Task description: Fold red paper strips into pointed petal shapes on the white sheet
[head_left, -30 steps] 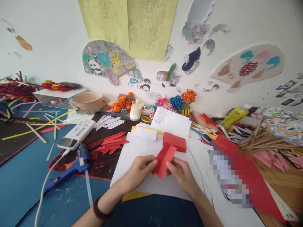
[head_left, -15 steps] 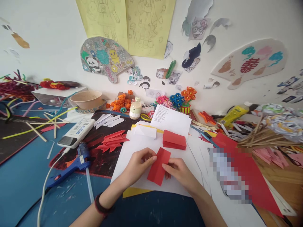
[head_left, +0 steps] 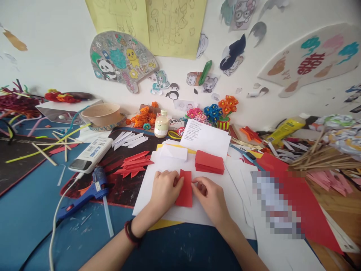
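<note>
A red paper rectangle (head_left: 186, 190) stands nearly upright in line with me, low over the white sheets (head_left: 146, 205). My left hand (head_left: 165, 192) is closed on its left side, thumb on the face and knuckles up. At the right edge, the thumb and curled index finger of my right hand (head_left: 211, 199) pinch the paper; the other fingers are bent under. Just beyond, a stack of red paper rectangles (head_left: 209, 162) lies on the white sheets. Several folded red paper pieces (head_left: 135, 163) lie in a loose pile to the left.
At left are a blue glue gun (head_left: 94, 190), a white power bank (head_left: 91, 155) with its cable, and folded white strips (head_left: 129, 140). A glue bottle (head_left: 161, 124) stands behind. Written notes (head_left: 207, 139) lie at the back. A large red sheet (head_left: 301, 199) is at right.
The red paper has turned from a slant to straight and come down toward the sheets. My left hand has rolled knuckles up, and my right hand has shifted to the paper's right edge.
</note>
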{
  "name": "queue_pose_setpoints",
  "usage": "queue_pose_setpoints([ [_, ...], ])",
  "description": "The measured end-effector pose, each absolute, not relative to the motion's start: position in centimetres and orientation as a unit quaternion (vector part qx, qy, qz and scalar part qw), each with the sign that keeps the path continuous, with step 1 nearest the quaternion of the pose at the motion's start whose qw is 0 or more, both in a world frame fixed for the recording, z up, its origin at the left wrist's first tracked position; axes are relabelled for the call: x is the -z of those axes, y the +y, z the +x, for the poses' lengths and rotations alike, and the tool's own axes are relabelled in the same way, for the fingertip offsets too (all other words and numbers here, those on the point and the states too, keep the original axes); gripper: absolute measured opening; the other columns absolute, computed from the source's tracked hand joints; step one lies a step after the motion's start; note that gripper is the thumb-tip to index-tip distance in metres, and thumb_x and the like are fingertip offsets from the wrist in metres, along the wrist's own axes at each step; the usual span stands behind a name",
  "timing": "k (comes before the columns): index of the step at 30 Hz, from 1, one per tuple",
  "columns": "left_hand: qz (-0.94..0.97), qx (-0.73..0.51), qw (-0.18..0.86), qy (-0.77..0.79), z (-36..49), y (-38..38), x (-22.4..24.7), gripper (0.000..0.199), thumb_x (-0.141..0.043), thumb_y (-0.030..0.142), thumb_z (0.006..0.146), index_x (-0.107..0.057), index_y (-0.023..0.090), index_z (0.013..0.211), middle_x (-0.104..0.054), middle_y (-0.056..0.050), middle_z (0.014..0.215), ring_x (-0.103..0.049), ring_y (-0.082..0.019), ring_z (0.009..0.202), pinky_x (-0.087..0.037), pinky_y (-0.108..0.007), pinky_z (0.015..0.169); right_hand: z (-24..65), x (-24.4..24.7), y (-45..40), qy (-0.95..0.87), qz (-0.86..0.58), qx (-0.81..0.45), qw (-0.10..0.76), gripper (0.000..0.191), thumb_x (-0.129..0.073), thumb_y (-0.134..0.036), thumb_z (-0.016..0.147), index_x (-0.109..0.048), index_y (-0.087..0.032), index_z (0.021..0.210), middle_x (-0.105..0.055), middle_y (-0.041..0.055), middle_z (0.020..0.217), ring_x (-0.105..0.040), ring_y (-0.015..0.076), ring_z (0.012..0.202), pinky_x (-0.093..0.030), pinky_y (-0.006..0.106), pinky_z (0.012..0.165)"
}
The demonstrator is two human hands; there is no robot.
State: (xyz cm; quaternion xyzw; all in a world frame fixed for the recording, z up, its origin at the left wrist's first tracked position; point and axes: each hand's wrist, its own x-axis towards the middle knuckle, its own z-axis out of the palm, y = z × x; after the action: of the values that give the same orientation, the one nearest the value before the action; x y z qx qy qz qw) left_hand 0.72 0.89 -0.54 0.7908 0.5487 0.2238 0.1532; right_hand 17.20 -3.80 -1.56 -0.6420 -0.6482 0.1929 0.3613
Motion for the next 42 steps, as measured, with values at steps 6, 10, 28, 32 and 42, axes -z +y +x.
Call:
queue_pose_setpoints([
  [6, 0.801, -0.214, 0.121, 0.546, 1.0, 1.0, 1.0, 0.041, -0.038, 0.03, 0.096, -0.046, 0.017, 0.058, -0.054, 0.001, 0.055, -0.047, -0.013, 0.057, -0.026, -0.031, 0.068, 16.9, 1.8, -3.6, -0.682, -0.636, -0.103, 0.346, 0.024, -0.055, -0.027, 0.088, -0.06, -0.023, 0.112, -0.06, 0.0027, 0.086, -0.057, 0.0181, 0.079, -0.048, 0.03, 0.072],
  [10, 0.805, -0.22, 0.111, 0.54, 0.9, 1.1, 1.0, 0.035, -0.045, 0.03, 0.093, -0.049, 0.018, 0.06, -0.056, 0.001, 0.058, -0.049, -0.015, 0.063, -0.027, -0.032, 0.068, 16.8, 2.0, -3.4, -0.711, -0.626, -0.09, 0.308, 0.031, -0.055, -0.025, 0.088, -0.057, -0.023, 0.119, -0.06, 0.0055, 0.101, -0.056, 0.0212, 0.094, -0.049, 0.033, 0.081],
  [28, 0.885, -0.252, -0.036, 0.39, 0.1, 1.8, 1.4, 0.02, -0.045, 0.016, 0.095, -0.063, 0.019, 0.102, -0.065, -0.004, 0.088, -0.052, -0.018, 0.08, -0.035, -0.034, 0.072, 16.9, 2.5, -3.2, -0.734, -0.614, -0.061, 0.284, 0.035, -0.05, -0.026, 0.092, -0.058, -0.021, 0.126, -0.059, 0.007, 0.097, -0.057, 0.0209, 0.088, -0.052, 0.034, 0.076],
  [32, 0.909, -0.203, -0.062, 0.36, -0.4, 1.9, 1.1, 0.023, -0.04, 0.016, 0.097, -0.061, 0.017, 0.107, -0.063, -0.006, 0.09, -0.051, -0.019, 0.081, -0.036, -0.034, 0.07, 17.0, 2.7, -3.1, -0.736, -0.611, -0.05, 0.289, 0.035, -0.048, -0.026, 0.093, -0.059, -0.021, 0.125, -0.059, 0.0071, 0.096, -0.057, 0.0202, 0.087, -0.052, 0.034, 0.076],
  [42, 0.932, -0.149, -0.092, 0.316, -0.6, 2.0, 0.7, 0.025, -0.038, 0.014, 0.097, -0.058, 0.013, 0.111, -0.061, -0.008, 0.093, -0.05, -0.021, 0.081, -0.038, -0.034, 0.068, 16.8, 2.6, -3.0, -0.731, -0.613, -0.056, 0.294, 0.034, -0.047, -0.025, 0.093, -0.06, -0.021, 0.124, -0.059, 0.0074, 0.095, -0.057, 0.0199, 0.086, -0.051, 0.032, 0.075],
])
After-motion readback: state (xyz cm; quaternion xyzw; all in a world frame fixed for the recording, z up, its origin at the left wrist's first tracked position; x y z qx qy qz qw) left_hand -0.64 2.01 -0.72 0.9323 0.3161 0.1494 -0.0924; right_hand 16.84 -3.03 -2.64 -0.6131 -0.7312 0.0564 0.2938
